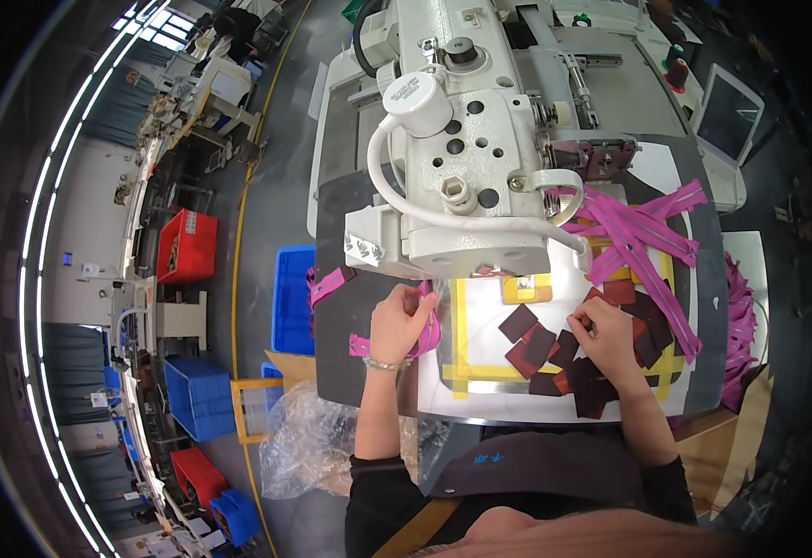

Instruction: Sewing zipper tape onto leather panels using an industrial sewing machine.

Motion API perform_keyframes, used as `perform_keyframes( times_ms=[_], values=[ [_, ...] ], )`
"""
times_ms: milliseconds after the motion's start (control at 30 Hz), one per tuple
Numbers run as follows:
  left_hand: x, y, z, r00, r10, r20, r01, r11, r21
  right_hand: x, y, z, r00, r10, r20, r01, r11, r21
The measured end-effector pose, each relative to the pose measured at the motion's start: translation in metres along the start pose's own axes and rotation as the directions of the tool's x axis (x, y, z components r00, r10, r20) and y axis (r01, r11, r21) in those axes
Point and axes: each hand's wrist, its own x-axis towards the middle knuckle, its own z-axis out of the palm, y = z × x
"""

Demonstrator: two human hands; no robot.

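Machine head (471, 172); pink zipper (433, 335) curving left.

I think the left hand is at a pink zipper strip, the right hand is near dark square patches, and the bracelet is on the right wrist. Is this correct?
No: the head view shows the bracelet on the wrist of the left hand, not the right. That hand is at a pink zipper strip, and the right hand is near dark square patches.
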Motion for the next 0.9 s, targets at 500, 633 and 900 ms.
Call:
perform_keyframes(
  times_ms=[500, 633, 900],
  values=[
    [0.062, -0.037, 0.019, 0.86, 0.497, -0.115, -0.46, 0.852, 0.249, -0.001, 0.005, 0.001, 1.0, 0.001, 0.002, -0.001, 1.0, -0.003],
    [0.043, -0.033, 0.014, 0.997, 0.03, 0.075, 0.001, 0.925, -0.38, 0.0, 0.006, 0.003, 1.0, -0.008, -0.005, 0.008, 1.0, -0.011],
    [0.01, -0.017, 0.017, 1.0, 0.017, -0.013, -0.021, 0.894, -0.447, 0.001, 0.004, 0.003, 1.0, -0.002, 0.008, 0.002, 0.999, -0.038]
  ],
)
